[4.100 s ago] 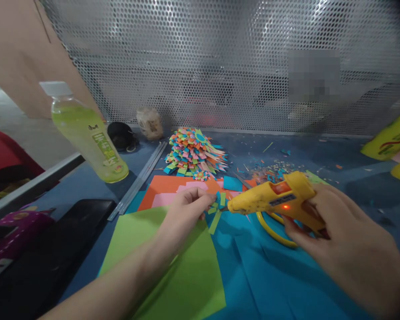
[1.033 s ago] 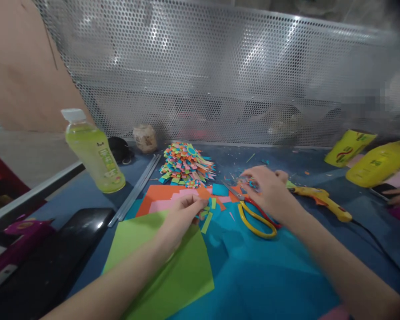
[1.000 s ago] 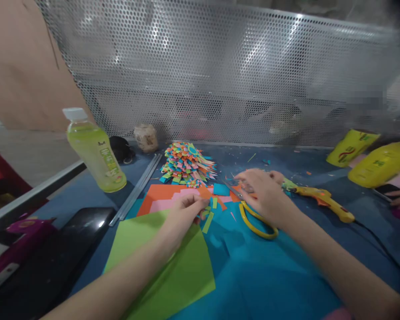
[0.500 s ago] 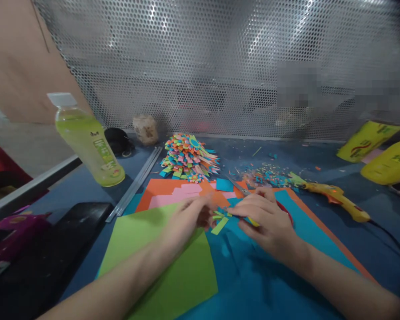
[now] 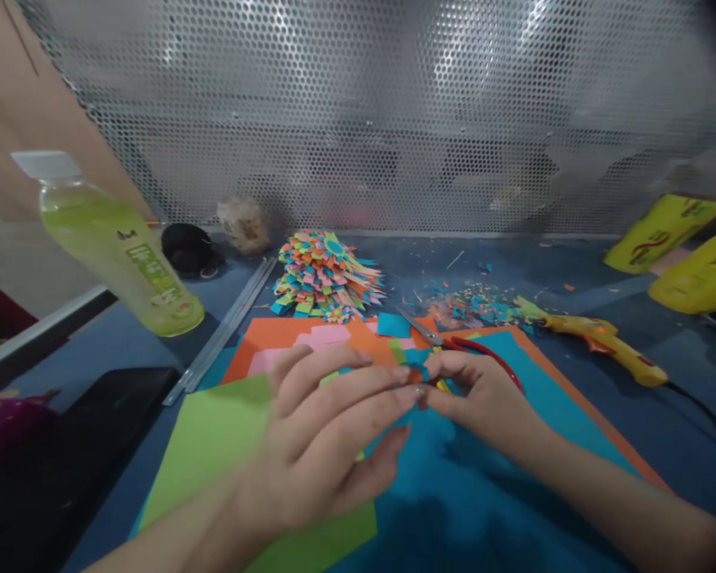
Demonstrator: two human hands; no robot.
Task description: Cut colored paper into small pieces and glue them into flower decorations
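Observation:
Fingertips and thumb of my right hand (image 5: 489,394) pinch a small curled piece of blue and orange paper (image 5: 418,372). My left hand (image 5: 334,430) has its fingers stretched out, back upward, with the tips at the left edge of that piece. Just beyond the right hand lie scissors (image 5: 428,336) with red and yellow handles, partly hidden by the fingers. Below the hands are a blue paper sheet (image 5: 418,509) and a green sheet (image 5: 208,430). Orange sheet (image 5: 239,350) and pink paper pieces (image 5: 328,334) show behind the left hand.
A heap of multicoloured folded paper (image 5: 322,274) stands behind the sheets. Paper scraps (image 5: 483,306) and a yellow glue gun (image 5: 608,346) with a cord lie right. On the left are clear glue sticks (image 5: 227,326), a drink bottle (image 5: 113,247) and a black slab (image 5: 95,461). Yellow bottles (image 5: 704,270) stand far right.
The green strips between my hands have gone from sight; a blue and orange piece is now in the right fingers. My left hand has turned over it, fingers extended. The view has shifted slightly.

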